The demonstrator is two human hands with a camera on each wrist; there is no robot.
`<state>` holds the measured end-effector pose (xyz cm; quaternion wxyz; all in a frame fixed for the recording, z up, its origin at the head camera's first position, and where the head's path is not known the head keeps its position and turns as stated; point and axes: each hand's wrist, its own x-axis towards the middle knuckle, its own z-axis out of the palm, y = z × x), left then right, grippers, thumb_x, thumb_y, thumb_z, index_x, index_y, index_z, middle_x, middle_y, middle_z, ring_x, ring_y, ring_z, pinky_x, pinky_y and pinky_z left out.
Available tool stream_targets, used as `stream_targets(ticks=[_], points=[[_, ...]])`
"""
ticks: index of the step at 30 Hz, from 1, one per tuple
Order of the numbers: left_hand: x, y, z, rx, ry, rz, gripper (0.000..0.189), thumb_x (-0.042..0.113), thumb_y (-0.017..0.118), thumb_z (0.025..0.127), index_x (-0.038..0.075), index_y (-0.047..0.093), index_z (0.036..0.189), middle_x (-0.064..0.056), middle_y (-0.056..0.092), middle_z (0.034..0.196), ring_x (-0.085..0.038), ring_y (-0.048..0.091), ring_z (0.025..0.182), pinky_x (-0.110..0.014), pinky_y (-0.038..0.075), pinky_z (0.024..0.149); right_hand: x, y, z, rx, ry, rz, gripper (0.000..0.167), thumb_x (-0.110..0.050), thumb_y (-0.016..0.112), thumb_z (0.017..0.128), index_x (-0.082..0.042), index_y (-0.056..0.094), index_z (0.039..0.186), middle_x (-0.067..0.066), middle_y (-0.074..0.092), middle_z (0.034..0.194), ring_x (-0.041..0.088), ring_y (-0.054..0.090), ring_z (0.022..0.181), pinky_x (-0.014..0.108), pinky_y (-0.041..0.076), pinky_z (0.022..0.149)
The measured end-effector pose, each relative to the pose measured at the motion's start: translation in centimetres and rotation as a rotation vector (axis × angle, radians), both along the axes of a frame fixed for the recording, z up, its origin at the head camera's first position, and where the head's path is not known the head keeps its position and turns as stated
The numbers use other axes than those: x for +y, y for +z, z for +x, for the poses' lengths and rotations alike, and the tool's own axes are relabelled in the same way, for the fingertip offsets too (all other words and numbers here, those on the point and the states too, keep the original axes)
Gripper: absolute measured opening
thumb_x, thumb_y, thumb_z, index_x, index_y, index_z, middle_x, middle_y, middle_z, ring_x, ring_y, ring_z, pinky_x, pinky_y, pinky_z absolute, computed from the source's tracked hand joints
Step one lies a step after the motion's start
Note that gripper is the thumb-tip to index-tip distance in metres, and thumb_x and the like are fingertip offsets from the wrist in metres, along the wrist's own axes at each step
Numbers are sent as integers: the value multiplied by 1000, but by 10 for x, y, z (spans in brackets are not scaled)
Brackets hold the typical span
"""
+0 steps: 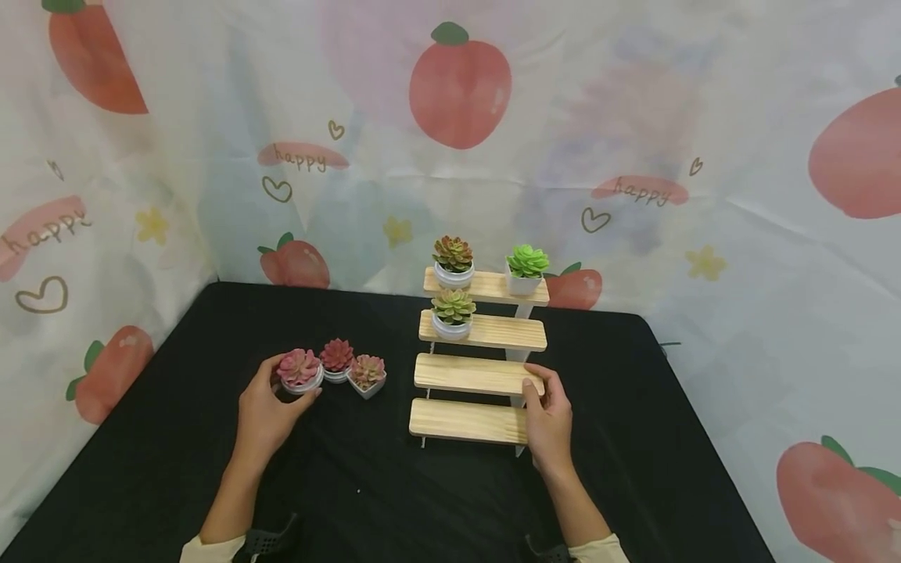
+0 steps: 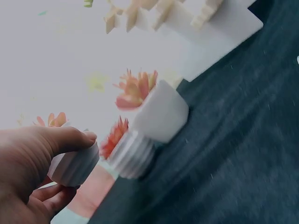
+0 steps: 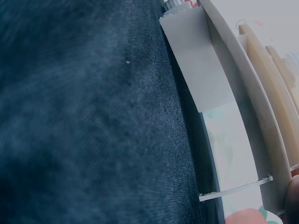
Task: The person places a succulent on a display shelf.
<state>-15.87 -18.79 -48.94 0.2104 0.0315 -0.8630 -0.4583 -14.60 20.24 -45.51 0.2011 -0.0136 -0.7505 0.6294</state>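
Note:
My left hand (image 1: 271, 407) holds a pink succulent in a round white ribbed pot (image 1: 301, 374), thumb on one side and fingers on the other. In the left wrist view, the thumb lies across the ribbed pot (image 2: 77, 163). Just right of it stand a red succulent in a round pot (image 1: 337, 361) and a pinkish succulent in a heart-shaped white pot (image 1: 367, 377). My right hand (image 1: 549, 418) grips the right end of a four-step wooden display stand (image 1: 468, 420) at its lower steps. In the right wrist view, only a fingertip (image 3: 293, 198) shows beside the stand.
A reddish-green succulent (image 1: 454, 262) and a bright green one in a square pot (image 1: 526, 270) stand on the top step. Another green succulent (image 1: 453, 313) sits on the step below, at its left. Black cloth (image 1: 338, 485) covers the table; a printed curtain (image 1: 380, 102) hangs behind.

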Motion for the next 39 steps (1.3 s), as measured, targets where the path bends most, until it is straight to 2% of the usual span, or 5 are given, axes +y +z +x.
stream_targets(ticks=[3, 11, 22, 30, 39], points=[[4, 5, 1, 3, -22, 1, 74, 6, 92, 78, -7, 52, 138, -29, 58, 133, -44, 58, 124, -57, 45, 104, 0, -1, 1, 6, -5, -5, 26, 1, 54, 105, 6, 63, 129, 18, 62, 122, 38, 52, 83, 25, 43, 62], [18, 17, 3, 35, -88, 14, 73, 8, 92, 78, -3, 54, 139, -25, 60, 132, -38, 59, 122, -55, 47, 104, 0, -2, 1, 18, -18, -16, 26, 3, 55, 104, 7, 64, 128, 18, 63, 119, 20, 53, 77, 24, 43, 61], [56, 41, 9, 114, -236, 40, 74, 9, 95, 74, -1, 59, 137, -17, 65, 129, -31, 64, 115, -51, 51, 99, 2, 1, 0, 8, -23, 3, 26, 1, 54, 105, 5, 64, 129, 18, 63, 120, 41, 49, 79, 24, 41, 61], [86, 55, 11, 151, -308, 42, 74, 12, 98, 71, 1, 62, 135, -13, 64, 122, -28, 62, 111, -52, 53, 96, 2, 0, -2, 20, -2, 1, 26, 1, 54, 105, 5, 63, 130, 19, 62, 119, 45, 49, 83, 25, 42, 62], [114, 63, 8, 186, -415, 64, 73, 9, 97, 71, 3, 63, 135, -9, 65, 122, -26, 66, 112, -52, 57, 90, 0, 1, 0, 0, 1, -6, 26, 1, 54, 105, 5, 63, 129, 18, 62, 123, 36, 53, 88, 25, 43, 65]])
